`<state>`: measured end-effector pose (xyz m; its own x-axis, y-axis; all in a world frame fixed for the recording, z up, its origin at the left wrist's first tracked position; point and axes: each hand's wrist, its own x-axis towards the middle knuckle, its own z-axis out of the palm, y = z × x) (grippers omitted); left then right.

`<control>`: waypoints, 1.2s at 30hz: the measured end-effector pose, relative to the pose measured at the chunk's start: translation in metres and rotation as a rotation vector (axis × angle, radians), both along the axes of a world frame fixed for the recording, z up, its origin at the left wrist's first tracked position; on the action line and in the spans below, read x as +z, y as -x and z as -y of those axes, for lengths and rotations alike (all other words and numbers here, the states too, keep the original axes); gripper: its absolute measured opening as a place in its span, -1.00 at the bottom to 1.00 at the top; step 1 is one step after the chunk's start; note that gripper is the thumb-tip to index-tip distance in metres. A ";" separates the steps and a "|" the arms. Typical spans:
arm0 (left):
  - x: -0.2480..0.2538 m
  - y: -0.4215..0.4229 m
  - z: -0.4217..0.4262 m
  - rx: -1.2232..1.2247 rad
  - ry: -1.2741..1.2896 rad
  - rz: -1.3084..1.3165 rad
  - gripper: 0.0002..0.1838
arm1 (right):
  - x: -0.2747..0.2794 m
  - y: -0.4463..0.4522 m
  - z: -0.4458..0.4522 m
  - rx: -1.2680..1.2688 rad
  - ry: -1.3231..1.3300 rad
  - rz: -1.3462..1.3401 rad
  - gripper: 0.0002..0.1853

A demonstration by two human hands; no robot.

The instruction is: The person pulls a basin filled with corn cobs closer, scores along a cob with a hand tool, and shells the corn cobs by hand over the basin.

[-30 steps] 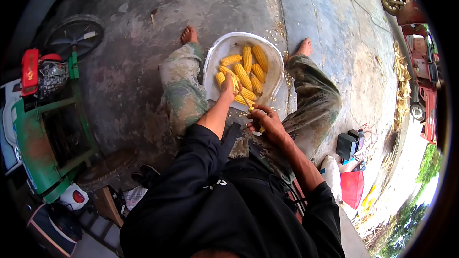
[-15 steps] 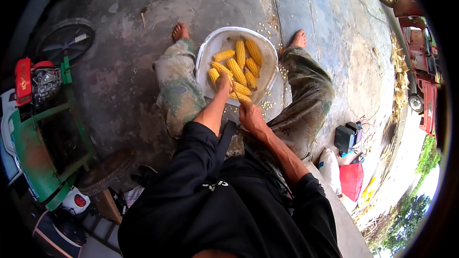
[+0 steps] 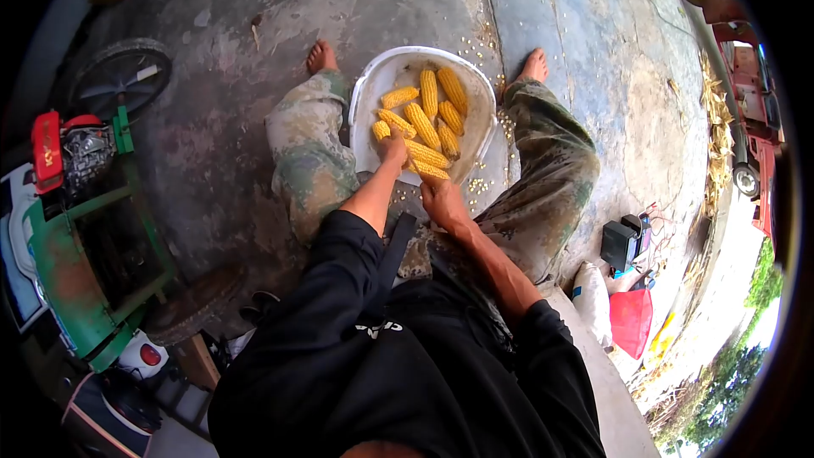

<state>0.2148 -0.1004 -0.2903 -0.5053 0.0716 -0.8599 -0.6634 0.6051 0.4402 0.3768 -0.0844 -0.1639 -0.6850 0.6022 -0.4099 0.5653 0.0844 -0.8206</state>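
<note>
A white basin (image 3: 365, 93) stands on the floor between my feet, with several yellow corn cobs (image 3: 421, 122) in it. My left hand (image 3: 393, 151) is closed at the basin's near edge, with an ear of corn at its fingers. Close beside it on the right, my right hand (image 3: 443, 202) is closed just below the near rim, by the end of a cob (image 3: 429, 170). The tool seen earlier between the hands is hidden now, so what the right hand holds does not show.
Loose kernels (image 3: 476, 186) lie on the concrete around the basin. At the left stand a green machine frame (image 3: 72, 276) with a red engine (image 3: 48, 153) and a wheel (image 3: 123, 76). At the right are a black box (image 3: 619, 243), a red bag (image 3: 632, 322) and corn husks (image 3: 717, 136).
My right hand has moved up and left to the basin's near edge, close to my left hand. The thin tool between the hands has gone out of sight. The view has shifted slightly.
</note>
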 end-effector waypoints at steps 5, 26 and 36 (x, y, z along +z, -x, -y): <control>-0.036 0.005 -0.001 0.016 -0.114 0.267 -0.39 | 0.014 0.016 -0.030 -0.098 0.376 0.223 -0.63; -0.113 0.038 -0.043 0.646 -0.354 0.585 -0.38 | -0.064 0.085 -0.082 0.037 -0.254 0.084 -0.81; -0.105 0.039 -0.055 0.518 -0.166 0.502 -0.37 | -0.052 0.115 -0.095 0.187 -0.229 0.211 -0.66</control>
<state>0.1761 -0.0453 -0.3954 -0.0580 0.0802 -0.9951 -0.9915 0.1113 0.0668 0.2619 0.0102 -0.2158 -0.7066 0.5674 -0.4228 0.6776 0.3704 -0.6354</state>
